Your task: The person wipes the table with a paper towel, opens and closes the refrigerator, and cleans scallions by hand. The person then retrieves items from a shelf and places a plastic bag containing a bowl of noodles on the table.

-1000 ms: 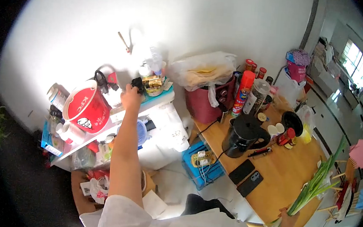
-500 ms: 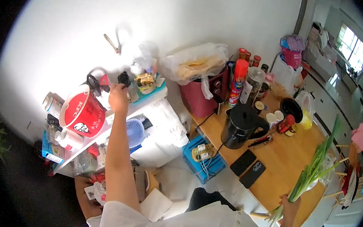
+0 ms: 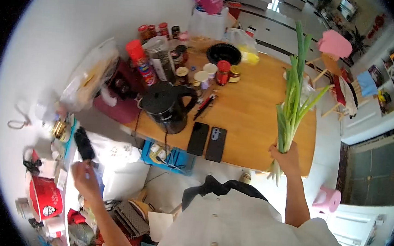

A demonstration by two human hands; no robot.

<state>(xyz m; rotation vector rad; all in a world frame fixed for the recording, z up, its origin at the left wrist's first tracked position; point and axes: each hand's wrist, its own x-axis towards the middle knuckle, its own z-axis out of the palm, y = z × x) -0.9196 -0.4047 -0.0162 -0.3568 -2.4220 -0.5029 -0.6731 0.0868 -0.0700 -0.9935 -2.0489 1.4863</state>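
Note:
My left hand (image 3: pixel 86 181) is closed around the lower end of an elongated black thing (image 3: pixel 84 144), raised beside the white shelf on the left. Its exact kind is unclear. On the right, my right hand (image 3: pixel 286 157) grips a bunch of green onions (image 3: pixel 292 102) near the white root end. The leaves point up and away, over the right part of the wooden table (image 3: pixel 252 122). Two dark phones, one (image 3: pixel 197 139) beside the other (image 3: pixel 216 144), lie on the table between my hands. Behind them stands a black electric kettle (image 3: pixel 166 106).
A red KFC bucket (image 3: pixel 45 199) stands among clutter at lower left. Along the table's back are a red-capped spray can (image 3: pixel 141 63), several jars, and a black bowl (image 3: pixel 224 54). A blue crate (image 3: pixel 168 160) sits below the table edge; a pink stool (image 3: pixel 327 199) is at right.
My view has turned right. My left hand has come away from the shelf items with the black thing in it. My right hand still holds the green onions, now more upright.

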